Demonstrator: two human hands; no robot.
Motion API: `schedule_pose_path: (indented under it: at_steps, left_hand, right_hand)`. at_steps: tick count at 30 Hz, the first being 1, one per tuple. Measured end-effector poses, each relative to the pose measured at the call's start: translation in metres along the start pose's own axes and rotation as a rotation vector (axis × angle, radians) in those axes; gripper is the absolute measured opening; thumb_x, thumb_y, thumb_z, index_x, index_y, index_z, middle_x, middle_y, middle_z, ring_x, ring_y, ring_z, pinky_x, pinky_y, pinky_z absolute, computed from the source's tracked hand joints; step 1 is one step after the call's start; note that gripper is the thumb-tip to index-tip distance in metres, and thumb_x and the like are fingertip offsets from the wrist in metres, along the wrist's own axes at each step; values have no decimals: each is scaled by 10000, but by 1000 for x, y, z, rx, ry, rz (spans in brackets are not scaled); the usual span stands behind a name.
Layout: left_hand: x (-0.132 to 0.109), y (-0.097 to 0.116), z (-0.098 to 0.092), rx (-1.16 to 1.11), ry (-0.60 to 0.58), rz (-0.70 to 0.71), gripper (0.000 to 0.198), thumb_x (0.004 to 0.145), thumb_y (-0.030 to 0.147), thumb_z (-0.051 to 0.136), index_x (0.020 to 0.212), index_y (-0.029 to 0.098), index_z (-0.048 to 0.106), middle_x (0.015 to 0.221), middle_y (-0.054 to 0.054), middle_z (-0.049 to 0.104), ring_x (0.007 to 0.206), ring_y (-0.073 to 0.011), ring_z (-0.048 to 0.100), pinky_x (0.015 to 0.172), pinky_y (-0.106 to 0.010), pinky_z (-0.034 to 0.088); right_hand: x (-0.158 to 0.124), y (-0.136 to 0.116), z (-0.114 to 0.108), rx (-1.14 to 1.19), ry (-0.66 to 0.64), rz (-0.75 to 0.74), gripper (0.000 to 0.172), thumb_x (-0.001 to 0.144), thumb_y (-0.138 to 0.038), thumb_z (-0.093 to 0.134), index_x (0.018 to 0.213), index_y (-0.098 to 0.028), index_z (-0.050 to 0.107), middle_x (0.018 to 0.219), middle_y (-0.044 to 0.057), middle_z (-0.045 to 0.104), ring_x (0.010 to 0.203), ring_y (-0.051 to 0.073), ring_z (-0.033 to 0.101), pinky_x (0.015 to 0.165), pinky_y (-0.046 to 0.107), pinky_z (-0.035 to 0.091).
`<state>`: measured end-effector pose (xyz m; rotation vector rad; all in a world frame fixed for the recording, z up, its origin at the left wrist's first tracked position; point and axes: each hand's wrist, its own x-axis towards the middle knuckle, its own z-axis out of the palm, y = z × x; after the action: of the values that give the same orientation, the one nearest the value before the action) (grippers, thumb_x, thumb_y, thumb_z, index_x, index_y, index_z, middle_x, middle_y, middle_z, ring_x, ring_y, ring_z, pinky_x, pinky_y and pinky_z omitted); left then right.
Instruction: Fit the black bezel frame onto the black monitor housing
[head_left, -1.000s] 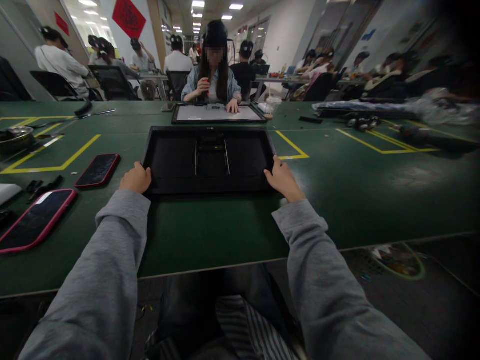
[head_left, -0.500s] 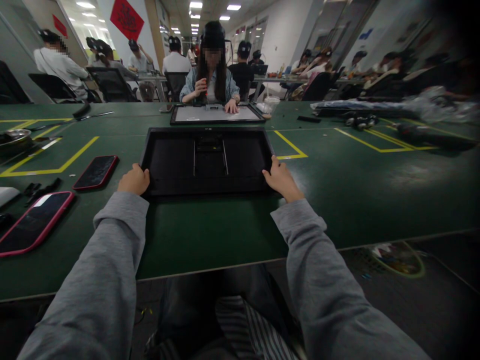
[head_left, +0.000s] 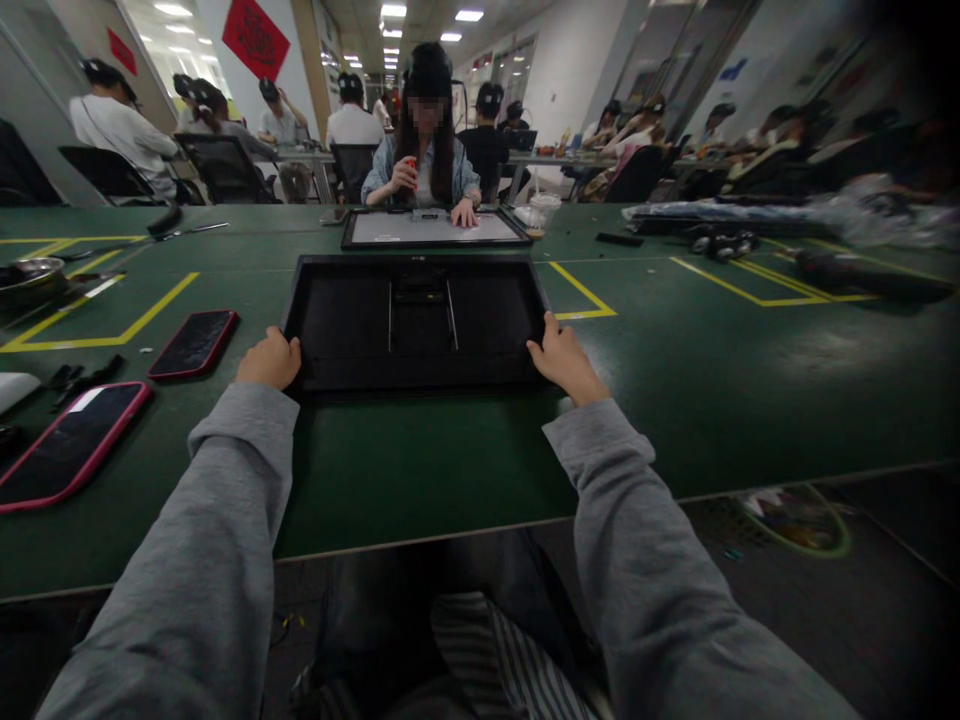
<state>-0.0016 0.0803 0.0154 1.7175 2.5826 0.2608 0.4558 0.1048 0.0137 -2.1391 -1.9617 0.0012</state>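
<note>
A black monitor back cover (head_left: 341,310), its hollow inner side facing up, lies in front of me on the green table (head_left: 420,470). Two thin metal strips flank a recess in its middle. My left hand (head_left: 270,360) grips its left edge, thumb on the rim and fingers curled, partly hidden. At the opposite edge my right hand (head_left: 564,358) is closed the same way on the right rim. Just beyond the cover is a flat display panel (head_left: 405,228) in a dark frame, with a co-worker's hand (head_left: 463,213) resting on it.
Left of me lie two red-cased phones (head_left: 71,440) and a metal bowl (head_left: 34,275). Across the table a co-worker (head_left: 424,150) holds a red object. A plastic cup (head_left: 541,212) stands beside the panel. Plastic wrapping (head_left: 862,210) lies at far right; a basket (head_left: 802,520) sits on the floor.
Both hands keep their hold on the cover, which has not visibly moved on the table. The whole view has shifted very slightly.
</note>
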Motion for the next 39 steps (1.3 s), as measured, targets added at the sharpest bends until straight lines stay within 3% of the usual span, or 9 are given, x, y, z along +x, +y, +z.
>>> schedule_pose_path:
  at_steps: [6, 23, 30, 39]
  left_hand:
    - [1, 0, 0, 1, -4, -4, 618, 941, 465, 292, 1339, 25, 465, 1268, -348, 617, 1175, -465, 614, 957, -540, 462]
    - [1, 1, 0, 41, -1, -17, 593, 950, 452, 313, 1329, 26, 479, 1247, -337, 634, 1170, -429, 631, 960, -515, 472]
    - [2, -1, 1, 34, -11, -19, 608, 945, 460, 311, 1328, 20, 478, 1254, -339, 628, 1167, -461, 623, 953, -535, 469]
    - [1, 1, 0, 56, -3, -17, 581, 952, 450, 327, 1334, 41, 479, 1251, -325, 637, 1161, -418, 638, 958, -509, 475]
  right_hand:
    - [2, 3, 2, 10, 5, -12, 725, 1000, -393, 433, 1588, -23, 224, 1314, 306, 526, 1197, 376, 583, 980, 484, 464]
    - [-3, -4, -4, -9, -23, 10, 714, 1003, -339, 435, 1594, -13, 203, 1357, 323, 512, 1222, 383, 579, 1006, 470, 450]
    - [-1, -2, -5, 5, -34, 11, 724, 1001, -349, 433, 1597, -17, 194, 1355, 326, 510, 1215, 384, 584, 1004, 475, 450]
    - [-2, -1, -5, 10, -35, 1, 730, 1000, -354, 440, 1601, -17, 197, 1353, 323, 514, 1219, 384, 582, 1002, 478, 456]
